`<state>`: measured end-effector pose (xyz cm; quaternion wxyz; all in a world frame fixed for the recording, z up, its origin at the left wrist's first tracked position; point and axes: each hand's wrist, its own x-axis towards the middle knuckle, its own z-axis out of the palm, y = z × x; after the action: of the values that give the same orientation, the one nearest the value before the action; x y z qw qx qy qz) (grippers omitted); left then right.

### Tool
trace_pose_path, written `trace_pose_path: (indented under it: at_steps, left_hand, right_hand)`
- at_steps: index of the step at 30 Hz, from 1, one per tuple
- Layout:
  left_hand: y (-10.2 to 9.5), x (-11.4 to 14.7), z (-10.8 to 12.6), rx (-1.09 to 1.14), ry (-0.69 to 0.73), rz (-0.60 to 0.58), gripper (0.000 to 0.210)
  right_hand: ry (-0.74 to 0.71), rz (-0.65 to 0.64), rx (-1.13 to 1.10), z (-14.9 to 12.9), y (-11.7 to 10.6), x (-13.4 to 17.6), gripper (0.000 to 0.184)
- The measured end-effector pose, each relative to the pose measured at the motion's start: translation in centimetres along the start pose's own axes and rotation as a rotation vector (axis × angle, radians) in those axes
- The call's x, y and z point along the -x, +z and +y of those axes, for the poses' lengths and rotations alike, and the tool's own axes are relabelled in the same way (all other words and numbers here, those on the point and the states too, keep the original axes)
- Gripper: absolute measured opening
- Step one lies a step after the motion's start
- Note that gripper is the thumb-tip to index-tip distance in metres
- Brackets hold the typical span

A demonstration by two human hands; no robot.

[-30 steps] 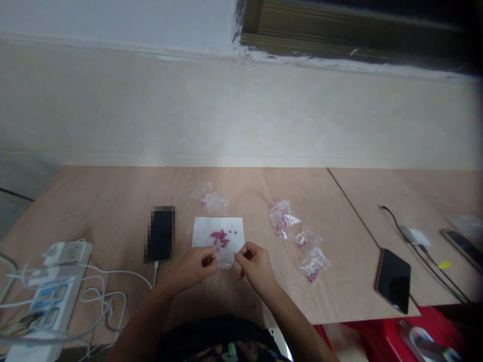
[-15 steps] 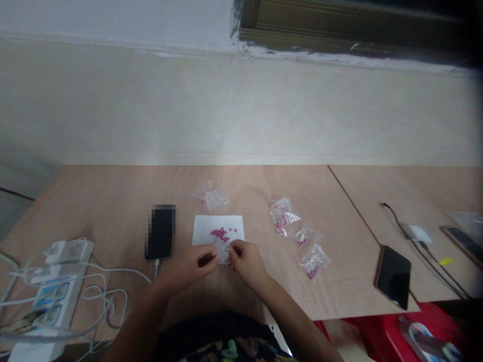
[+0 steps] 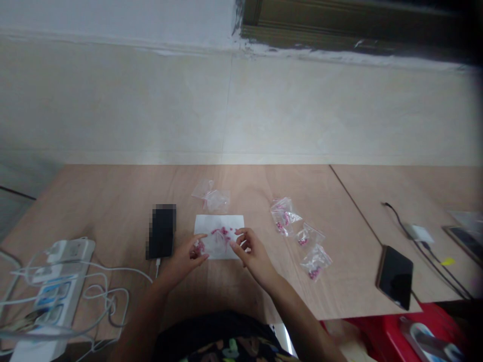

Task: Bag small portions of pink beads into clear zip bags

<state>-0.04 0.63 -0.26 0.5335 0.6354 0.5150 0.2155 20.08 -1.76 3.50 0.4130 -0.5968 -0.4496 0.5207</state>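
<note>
While your hands meet over a white sheet (image 3: pixel 203 222), which lies between the table's (image 3: pixel 260 286) near and far edges, the containers sit to either side of it and beyond it. Toward the table's far edge, a pair of clear bags (image 3: pixel 218 200) overlap just past the sheet. To the right of the sheet, another group of filled bags (image 3: pixel 316 259) trails toward the near edge, with pink beads showing through the plastic. A loose cluster of pink beads (image 3: pixel 224 232) lies on the sheet, between your two hands and slightly beyond your fingertips. Your left hand (image 3: pixel 189 255) is at the sheet's left edge, thumb and forefinger spaced around a blurred patch of pink; you cannot tell from this view whether they grip it. Your right hand (image 3: pixel 253 253) is at the sheet's right edge, its fingers released, thumb and forefinger parted close to the beads. Toward the table's left near corner lies a white power strip (image 3: pixel 77 287), and toward the right near corner a dark phone (image 3: pixel 395 277).
</note>
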Motion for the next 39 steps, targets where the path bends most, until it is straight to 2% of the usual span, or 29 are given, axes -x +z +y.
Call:
trace_pose_path:
  at_steps: [3, 7, 10, 15, 23, 27, 32, 39]
  left_hand:
    - [-0.4, -0.2, -1.0, -0.068, 0.017, 0.066, 0.044]
    - [-0.3, -0.2, -2.1, -0.138, 0.026, 0.145, 0.042]
    - [-0.1, -0.1, -2.5, -0.092, -0.007, 0.128, 0.046]
    - [-0.1, 0.1, -2.8, 0.018, -0.043, 0.071, 0.053]
    - [-0.4, -0.2, -1.7, 0.218, -0.074, -0.064, 0.063]
    - [-0.6, -0.3, -1.0, 0.264, -0.060, -0.028, 0.063]
    - [-0.5, -0.6, -0.9, 0.325, -0.054, 0.023, 0.050]
    - [-0.6, -0.8, -0.6, 0.285, -0.042, 0.076, 0.039]
  right_hand:
    - [-0.056, -0.026, 0.064, 1.1, 0.6, 0.4, 0.029]
    - [0.049, -0.110, 0.045, 3.4, 2.3, 0.0, 0.023]
    - [0.137, -0.146, -0.096, 5.0, 3.0, -0.7, 0.025]
    - [0.222, -0.133, -0.267, 6.5, 3.1, -1.7, 0.037]
    - [0.285, -0.164, -0.375, 8.3, 3.2, -2.4, 0.042]
    - [0.304, -0.165, -0.423, 8.9, 3.1, -2.6, 0.044]
    - [0.320, -0.193, -0.469, 9.6, 3.1, -3.1, 0.044]
    - [0.320, -0.222, -0.491, 10.1, 3.0, -3.4, 0.042]
